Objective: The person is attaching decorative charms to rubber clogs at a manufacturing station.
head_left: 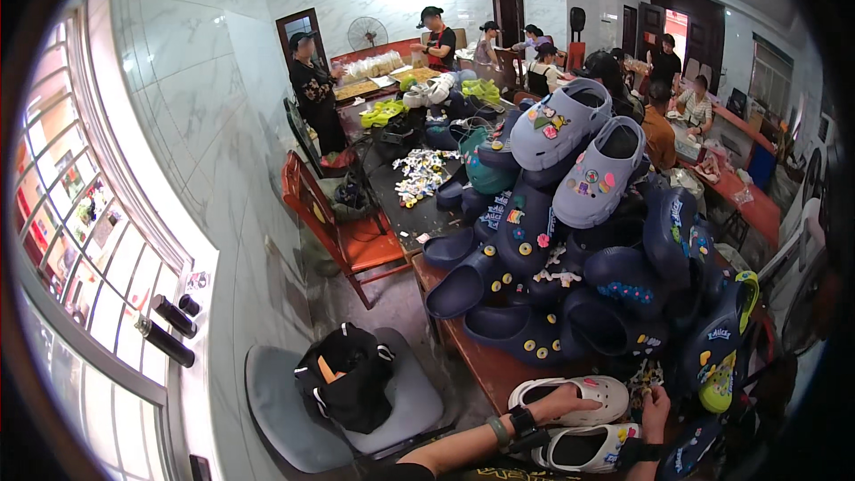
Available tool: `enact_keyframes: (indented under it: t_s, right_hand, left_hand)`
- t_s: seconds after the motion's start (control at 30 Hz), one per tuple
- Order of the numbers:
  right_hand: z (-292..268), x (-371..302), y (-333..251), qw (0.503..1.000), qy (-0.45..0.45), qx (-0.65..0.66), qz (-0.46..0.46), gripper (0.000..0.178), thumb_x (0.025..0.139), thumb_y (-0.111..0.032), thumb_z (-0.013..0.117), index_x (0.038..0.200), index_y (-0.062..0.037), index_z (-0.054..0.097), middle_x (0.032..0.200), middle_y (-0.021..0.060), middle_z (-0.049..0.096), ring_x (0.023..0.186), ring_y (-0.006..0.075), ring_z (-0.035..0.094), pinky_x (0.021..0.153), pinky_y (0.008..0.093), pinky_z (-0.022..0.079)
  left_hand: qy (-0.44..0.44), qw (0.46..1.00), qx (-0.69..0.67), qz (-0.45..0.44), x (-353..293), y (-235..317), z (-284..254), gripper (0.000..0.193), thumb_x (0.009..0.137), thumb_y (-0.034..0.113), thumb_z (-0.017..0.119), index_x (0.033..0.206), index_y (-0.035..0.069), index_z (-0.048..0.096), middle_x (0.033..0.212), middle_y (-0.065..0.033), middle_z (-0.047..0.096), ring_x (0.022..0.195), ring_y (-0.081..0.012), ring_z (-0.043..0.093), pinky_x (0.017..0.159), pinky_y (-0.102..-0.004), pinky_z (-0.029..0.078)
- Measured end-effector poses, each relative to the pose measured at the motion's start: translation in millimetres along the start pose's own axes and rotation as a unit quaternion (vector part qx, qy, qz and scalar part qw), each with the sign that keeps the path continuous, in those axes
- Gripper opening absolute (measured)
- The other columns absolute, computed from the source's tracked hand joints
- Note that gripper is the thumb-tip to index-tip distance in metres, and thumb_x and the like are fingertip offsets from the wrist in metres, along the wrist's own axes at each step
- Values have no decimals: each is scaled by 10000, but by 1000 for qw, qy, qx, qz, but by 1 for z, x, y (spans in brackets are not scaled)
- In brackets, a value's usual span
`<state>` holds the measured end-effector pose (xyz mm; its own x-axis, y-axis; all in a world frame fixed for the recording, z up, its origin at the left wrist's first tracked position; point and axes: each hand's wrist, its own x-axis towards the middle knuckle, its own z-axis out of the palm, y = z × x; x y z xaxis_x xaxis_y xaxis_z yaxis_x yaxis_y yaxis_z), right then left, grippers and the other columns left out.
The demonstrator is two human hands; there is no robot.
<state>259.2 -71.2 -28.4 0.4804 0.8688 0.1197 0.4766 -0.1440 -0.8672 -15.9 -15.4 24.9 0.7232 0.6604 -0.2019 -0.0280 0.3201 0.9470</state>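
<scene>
My left hand (563,401) reaches over a beige clog (609,396) near the table's front edge, its fingers gripping the shoe at the opening. Colourful charms sit on that clog's toe. Just right of it, my right hand (656,411) has its fingertips pinched together; whatever they hold is too small to make out. A small heap of charms (647,376) lies beyond those fingertips. Closer to me rests a second beige clog (607,439), also with charms on its toe.
A tall pile of navy clogs (623,272), topped by two lavender clogs (557,129), rises beyond my hands. Loose charms (422,174) cover part of a dark table. At left stand a grey chair (267,410) with a black bag (347,379) and a wooden chair (361,245). Several people work farther back.
</scene>
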Motion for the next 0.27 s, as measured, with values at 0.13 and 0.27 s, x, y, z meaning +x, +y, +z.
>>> enact_keyframes:
  t_s: [0.13,0.27]
  right_hand:
    - [-13,0,6,997,-32,-71,-16,151,823,11,555,970,41,567,850,150,611,785,237,594,703,338,449]
    - [-8,1,-8,985,-39,-166,-16,202,817,-37,604,1012,5,578,923,184,621,851,308,605,748,403,450]
  left_hand:
    - [-3,995,35,-91,-18,48,6,470,777,225,703,1162,-14,577,1094,-88,633,966,-157,585,867,-274,441]
    - [-27,998,-31,-36,-7,16,-3,489,791,207,684,1209,-8,549,1128,-95,619,995,-162,576,882,-272,435]
